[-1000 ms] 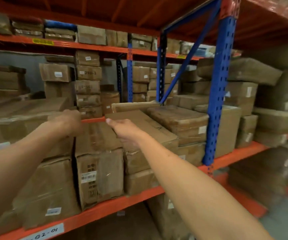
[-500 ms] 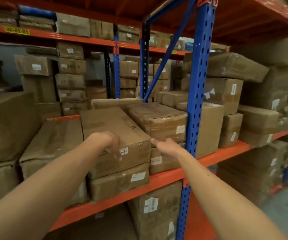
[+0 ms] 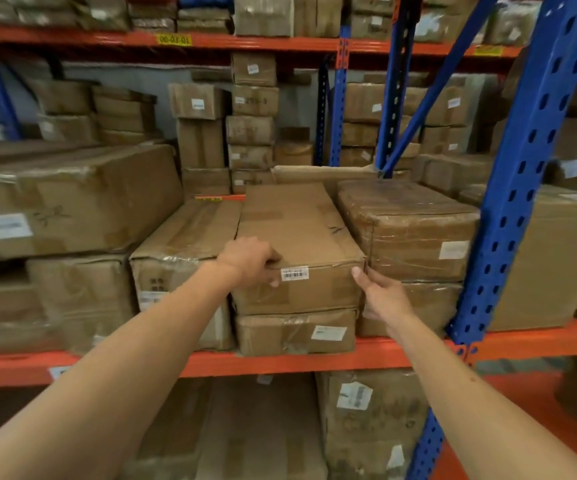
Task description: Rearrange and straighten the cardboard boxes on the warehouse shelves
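Bracketing the long cardboard box [image 3: 300,244] between them, the left hand [image 3: 250,259] curls over its near top edge and the right hand [image 3: 382,296] half-open against its corner, seemingly to square it atop the lower box [image 3: 295,332].

The scene is dim and warm-toned, with soft, even light and no hard shadows. The centre is fairly sharp: the barcode label [image 3: 294,273] on the middle box front reads as bars, though its text stays illegible. Glare shows on the plastic wrap of the box [image 3: 408,223] right of centre. Blur grows toward the edges, strongest at the left and lower frame. Wide-angle distortion bends the blue upright [image 3: 522,174] at the right and bows the orange beam [image 3: 280,363].
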`<state>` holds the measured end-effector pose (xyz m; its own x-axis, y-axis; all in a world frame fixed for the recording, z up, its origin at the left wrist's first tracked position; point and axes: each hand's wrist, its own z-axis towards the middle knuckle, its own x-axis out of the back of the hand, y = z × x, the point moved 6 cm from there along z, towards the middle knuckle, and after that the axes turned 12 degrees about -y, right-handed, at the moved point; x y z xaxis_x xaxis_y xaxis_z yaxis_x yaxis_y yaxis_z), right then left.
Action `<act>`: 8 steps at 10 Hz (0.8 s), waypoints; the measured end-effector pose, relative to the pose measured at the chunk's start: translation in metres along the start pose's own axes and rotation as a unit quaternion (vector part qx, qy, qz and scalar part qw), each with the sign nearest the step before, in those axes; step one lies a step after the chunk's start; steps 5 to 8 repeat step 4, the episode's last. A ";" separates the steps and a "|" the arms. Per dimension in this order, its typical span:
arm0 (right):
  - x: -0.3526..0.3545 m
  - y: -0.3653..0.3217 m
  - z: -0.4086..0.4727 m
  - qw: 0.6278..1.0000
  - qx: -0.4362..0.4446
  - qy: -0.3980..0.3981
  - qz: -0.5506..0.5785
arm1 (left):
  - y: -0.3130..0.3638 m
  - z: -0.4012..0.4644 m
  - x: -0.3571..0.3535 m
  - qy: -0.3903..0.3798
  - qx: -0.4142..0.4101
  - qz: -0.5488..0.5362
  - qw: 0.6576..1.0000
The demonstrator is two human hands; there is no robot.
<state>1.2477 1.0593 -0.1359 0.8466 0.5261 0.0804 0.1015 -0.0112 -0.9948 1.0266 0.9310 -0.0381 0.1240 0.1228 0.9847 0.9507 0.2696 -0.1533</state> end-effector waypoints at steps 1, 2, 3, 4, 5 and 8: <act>0.001 0.005 -0.009 1.000 -0.009 -0.002 0.016 | -0.012 -0.022 -0.021 0.090 -0.010 -0.106 0.990; 0.002 0.010 -0.020 0.999 -0.041 -0.027 0.000 | -0.015 -0.034 -0.041 0.094 -0.046 -0.143 0.984; -0.001 0.008 -0.030 0.998 -0.045 -0.044 -0.028 | -0.018 -0.046 -0.049 0.083 -0.044 -0.131 0.987; -0.006 0.021 -0.042 0.996 -0.047 -0.034 -0.073 | -0.020 -0.070 -0.076 0.115 -0.022 -0.159 0.980; -0.006 0.021 -0.042 0.996 -0.047 -0.034 -0.073 | -0.020 -0.070 -0.076 0.115 -0.022 -0.159 0.980; -0.006 0.021 -0.042 0.996 -0.047 -0.034 -0.073 | -0.020 -0.070 -0.076 0.115 -0.022 -0.159 0.980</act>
